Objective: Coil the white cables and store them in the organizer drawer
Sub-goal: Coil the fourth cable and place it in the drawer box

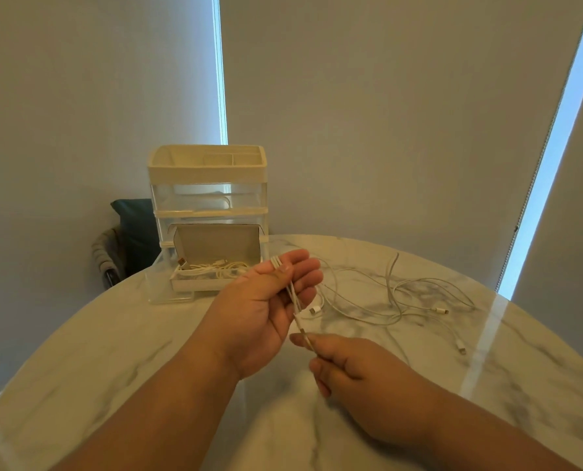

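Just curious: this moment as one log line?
step: coiling | left hand: holds white cable loops | right hand: pinches its end | organizer drawer: open, coiled cables inside | loose cables: on table

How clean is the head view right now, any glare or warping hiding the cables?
Head view: wide-angle warp bows the table edge; a glare band crosses the marble just right of the loose cables; the held cable in the left hand reads sharp; white-on-marble contrast is low.
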`<state>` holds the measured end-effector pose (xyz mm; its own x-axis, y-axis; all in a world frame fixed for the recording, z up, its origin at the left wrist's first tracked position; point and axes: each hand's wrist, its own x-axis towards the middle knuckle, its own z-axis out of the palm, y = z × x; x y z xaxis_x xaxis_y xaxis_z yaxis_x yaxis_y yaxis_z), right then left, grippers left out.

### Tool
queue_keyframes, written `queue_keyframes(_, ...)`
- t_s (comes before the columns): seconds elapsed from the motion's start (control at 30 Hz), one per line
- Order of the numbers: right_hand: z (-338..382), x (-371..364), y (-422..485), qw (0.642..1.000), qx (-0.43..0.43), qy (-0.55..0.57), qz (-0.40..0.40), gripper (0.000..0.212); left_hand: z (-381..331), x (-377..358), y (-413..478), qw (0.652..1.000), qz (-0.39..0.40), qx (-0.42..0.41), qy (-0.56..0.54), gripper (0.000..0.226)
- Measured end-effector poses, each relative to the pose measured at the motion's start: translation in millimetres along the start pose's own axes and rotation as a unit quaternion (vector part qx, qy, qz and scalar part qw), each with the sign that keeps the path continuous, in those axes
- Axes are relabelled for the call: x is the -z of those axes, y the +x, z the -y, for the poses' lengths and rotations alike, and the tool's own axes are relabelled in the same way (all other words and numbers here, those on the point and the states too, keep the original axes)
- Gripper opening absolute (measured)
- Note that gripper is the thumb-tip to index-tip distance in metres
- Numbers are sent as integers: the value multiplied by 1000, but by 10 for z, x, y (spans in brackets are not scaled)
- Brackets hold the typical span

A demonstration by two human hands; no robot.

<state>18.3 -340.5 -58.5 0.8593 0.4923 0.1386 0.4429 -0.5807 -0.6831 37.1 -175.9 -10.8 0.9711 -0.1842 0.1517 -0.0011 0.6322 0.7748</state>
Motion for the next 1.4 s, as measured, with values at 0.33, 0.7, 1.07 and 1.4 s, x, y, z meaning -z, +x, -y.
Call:
queue_keyframes(0.33,60,43,-5,999,-40,-32,-7,32,60,119,112,996,-83,-3,15,24)
queue_keyframes(0.7,-1,131,-18,991,-26,-60,-121,11,120,199,153,979,-83,-59,175,21)
queue_keyframes(1.07,6,197,-39,983,-29,-42,-179,16,202,306,219,959,-78,-69,262,23)
queue_keyframes(1.4,24,166,-28,980,-19,-39,-196,20,212,330,221,946,-61,-78,309,22)
